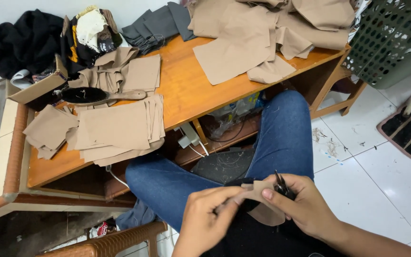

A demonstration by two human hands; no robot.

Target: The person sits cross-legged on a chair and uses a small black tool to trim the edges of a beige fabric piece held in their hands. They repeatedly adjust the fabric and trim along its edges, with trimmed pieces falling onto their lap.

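My left hand (pixel 205 216) pinches one edge of a small tan fabric piece (pixel 267 212) over my lap. My right hand (pixel 300 204) holds the same piece from the other side and grips small black snips (pixel 281 186), whose tips point up. Both hands sit low in the view above my blue jeans (pixel 281 138). Part of the fabric piece is hidden under my fingers.
A low wooden table (pixel 186 90) carries stacks of cut tan fabric (pixel 115 128), more tan pieces (pixel 258 43), grey cloth (pixel 158 24), a wooden brush (pixel 96 96) and a cardboard box (pixel 39 88). A green perforated basket (pixel 396 38) stands at right on white tiles.
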